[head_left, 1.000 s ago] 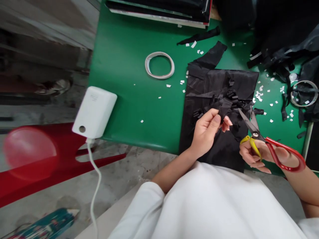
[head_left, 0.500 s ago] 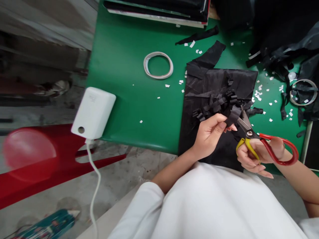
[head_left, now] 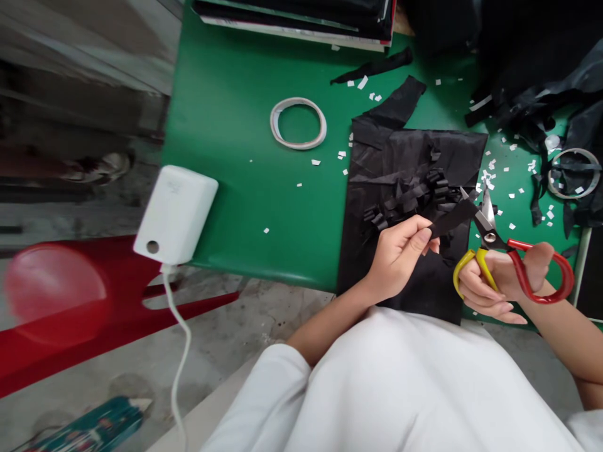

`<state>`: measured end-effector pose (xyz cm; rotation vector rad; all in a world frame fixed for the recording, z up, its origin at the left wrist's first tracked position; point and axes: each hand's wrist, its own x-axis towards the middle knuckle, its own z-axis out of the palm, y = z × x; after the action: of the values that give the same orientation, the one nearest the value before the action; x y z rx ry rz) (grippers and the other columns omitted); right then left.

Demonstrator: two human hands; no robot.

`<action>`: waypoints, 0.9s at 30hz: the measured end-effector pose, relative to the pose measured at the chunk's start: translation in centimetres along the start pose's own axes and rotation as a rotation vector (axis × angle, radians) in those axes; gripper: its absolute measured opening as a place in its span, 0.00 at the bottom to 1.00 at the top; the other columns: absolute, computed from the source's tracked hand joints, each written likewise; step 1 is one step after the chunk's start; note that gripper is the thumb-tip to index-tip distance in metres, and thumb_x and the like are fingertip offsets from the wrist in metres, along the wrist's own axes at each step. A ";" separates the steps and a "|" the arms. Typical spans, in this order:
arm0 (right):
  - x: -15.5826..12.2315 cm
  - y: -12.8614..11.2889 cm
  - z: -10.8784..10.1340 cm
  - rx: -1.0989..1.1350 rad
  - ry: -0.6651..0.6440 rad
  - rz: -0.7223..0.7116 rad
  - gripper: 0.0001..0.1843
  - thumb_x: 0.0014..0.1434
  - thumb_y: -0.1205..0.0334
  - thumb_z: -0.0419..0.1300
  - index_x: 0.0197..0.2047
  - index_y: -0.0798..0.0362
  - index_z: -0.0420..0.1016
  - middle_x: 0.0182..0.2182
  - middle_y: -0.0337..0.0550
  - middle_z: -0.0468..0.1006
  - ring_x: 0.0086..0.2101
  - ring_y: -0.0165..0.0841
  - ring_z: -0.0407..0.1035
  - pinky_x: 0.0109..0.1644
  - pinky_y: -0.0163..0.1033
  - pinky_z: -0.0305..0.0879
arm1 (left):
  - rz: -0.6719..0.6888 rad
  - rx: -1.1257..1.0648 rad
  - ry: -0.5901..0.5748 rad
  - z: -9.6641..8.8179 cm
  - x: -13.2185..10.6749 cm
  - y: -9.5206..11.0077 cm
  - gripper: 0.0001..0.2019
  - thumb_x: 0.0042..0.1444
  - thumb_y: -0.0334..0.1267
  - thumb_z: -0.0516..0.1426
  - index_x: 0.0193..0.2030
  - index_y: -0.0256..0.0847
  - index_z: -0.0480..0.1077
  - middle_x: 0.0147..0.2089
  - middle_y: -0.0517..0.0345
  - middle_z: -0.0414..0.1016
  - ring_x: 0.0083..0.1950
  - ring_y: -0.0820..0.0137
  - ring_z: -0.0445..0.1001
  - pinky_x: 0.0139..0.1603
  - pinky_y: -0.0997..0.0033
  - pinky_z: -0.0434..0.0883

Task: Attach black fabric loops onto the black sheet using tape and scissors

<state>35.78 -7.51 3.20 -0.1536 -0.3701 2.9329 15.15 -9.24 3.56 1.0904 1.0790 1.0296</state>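
My left hand (head_left: 400, 254) pinches one end of a narrow black strip (head_left: 451, 218) that stretches to the right. My right hand (head_left: 497, 285) grips a pair of scissors (head_left: 511, 260) with red and yellow handles, its blades open around the strip's far end. Both hands hover over a black sheet (head_left: 414, 163) lying on the green table (head_left: 245, 125). A heap of curled black strips (head_left: 409, 191) rests on the sheet just above my left hand.
A white tape ring (head_left: 298, 123) lies on the table's left half. A white power adapter (head_left: 175, 213) with a cable sits at the table's left edge. White paper bits are scattered about. Black scraps and another ring (head_left: 575, 174) crowd the right side. A red chair (head_left: 70, 301) stands lower left.
My right hand drew the scissors in to the strip, then slid right along it with the blades open. The strip now stretches straight between my hands.
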 end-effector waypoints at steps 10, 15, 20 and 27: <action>0.4 0.6 0.5 -0.009 0.032 -0.035 0.34 0.60 0.31 0.54 0.19 0.52 0.56 0.11 0.27 0.53 0.06 0.19 0.46 0.07 0.24 0.44 | -0.020 0.066 0.043 -0.2 0.0 0.2 0.19 0.66 0.50 0.52 0.28 0.39 0.67 0.25 0.62 0.69 0.27 0.78 0.64 0.33 0.76 0.64; -0.1 -0.2 0.9 -0.254 0.242 -0.179 0.35 0.59 0.31 0.54 0.17 0.52 0.55 0.08 0.27 0.51 0.05 0.19 0.45 0.07 0.25 0.39 | -0.063 -0.005 0.118 -0.1 0.1 0.0 0.19 0.63 0.53 0.55 0.29 0.39 0.70 0.25 0.61 0.71 0.26 0.77 0.64 0.31 0.76 0.64; -0.9 -0.8 0.5 -0.822 0.663 -0.329 0.32 0.57 0.30 0.55 0.22 0.52 0.63 0.12 0.32 0.60 0.10 0.23 0.54 0.10 0.30 0.49 | -0.056 -0.034 0.286 0.2 0.1 -0.5 0.16 0.63 0.51 0.56 0.36 0.39 0.73 0.27 0.62 0.73 0.24 0.80 0.62 0.27 0.78 0.62; 0.4 -0.9 0.5 -1.498 1.122 -0.306 0.18 0.56 0.46 0.65 0.31 0.53 0.75 0.15 0.32 0.66 0.16 0.25 0.58 0.21 0.34 0.57 | 0.168 0.568 0.268 -0.1 -0.4 -0.9 0.14 0.67 0.37 0.49 0.55 0.40 0.68 0.32 0.60 0.78 0.28 0.77 0.72 0.31 0.77 0.65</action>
<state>35.47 -6.67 3.85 -1.5201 -1.8614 1.2762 15.08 -9.74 2.72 1.5457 1.5768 1.0476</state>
